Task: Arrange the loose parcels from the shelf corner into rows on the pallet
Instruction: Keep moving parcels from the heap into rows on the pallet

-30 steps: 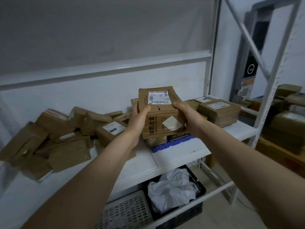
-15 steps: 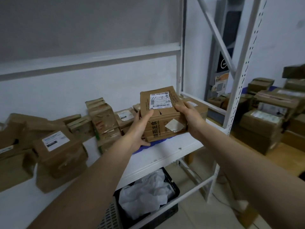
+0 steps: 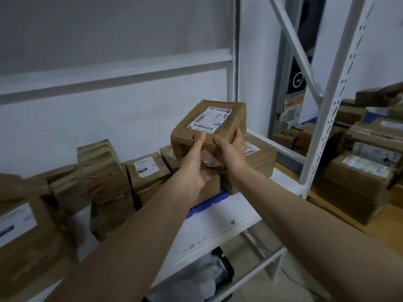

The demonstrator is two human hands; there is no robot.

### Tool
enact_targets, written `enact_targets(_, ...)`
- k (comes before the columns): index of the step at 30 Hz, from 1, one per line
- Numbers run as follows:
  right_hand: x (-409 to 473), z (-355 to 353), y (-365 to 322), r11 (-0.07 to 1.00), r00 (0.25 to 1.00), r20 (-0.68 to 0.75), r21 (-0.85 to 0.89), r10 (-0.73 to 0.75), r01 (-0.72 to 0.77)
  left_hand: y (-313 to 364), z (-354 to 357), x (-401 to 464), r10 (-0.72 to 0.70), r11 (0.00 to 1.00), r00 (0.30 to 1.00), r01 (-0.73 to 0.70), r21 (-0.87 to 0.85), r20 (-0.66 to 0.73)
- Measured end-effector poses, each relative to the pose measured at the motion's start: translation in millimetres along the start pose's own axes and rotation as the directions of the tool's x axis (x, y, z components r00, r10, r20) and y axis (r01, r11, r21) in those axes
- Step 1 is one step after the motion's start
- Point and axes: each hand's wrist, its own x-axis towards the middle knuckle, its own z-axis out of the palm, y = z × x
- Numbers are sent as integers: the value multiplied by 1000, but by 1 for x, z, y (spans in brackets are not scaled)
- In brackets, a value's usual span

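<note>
Just one view here, a wide-angle head cam looking forward and a bit down along both forearms. It sits close to the shelf (image 3: 220,216), which fills the lower left and centre of the frame, and the white upright (image 3: 331,110) bends at the right edge.

Parcel stockroom: white steel shelving (image 3: 331,110), labelled cardboard parcels (image 3: 148,171) piled on shelf, more boxes stacked (image 3: 362,182) beyond rack.
</note>
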Motion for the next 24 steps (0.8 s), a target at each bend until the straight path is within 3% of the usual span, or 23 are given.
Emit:
enact_targets(7,74,28,-2,1000,997,82,14,-3,2,57,-8,82,48,999,994,-49,-9,-100)
enact_targets(14,171,-8,-17,984,985,-137,-135,101,-120,91,-18,139,30,997,997,-24,75,-71)
enact_targets(19,216,-11,-23,979,987,31,-135,159,-154,107,-10,164,44,990,999,-42,134,-12)
enact_targets(24,251,-10,-14,972,968,143,-145,206,-186,106,1,188,122,959,985,-86,269,-123)
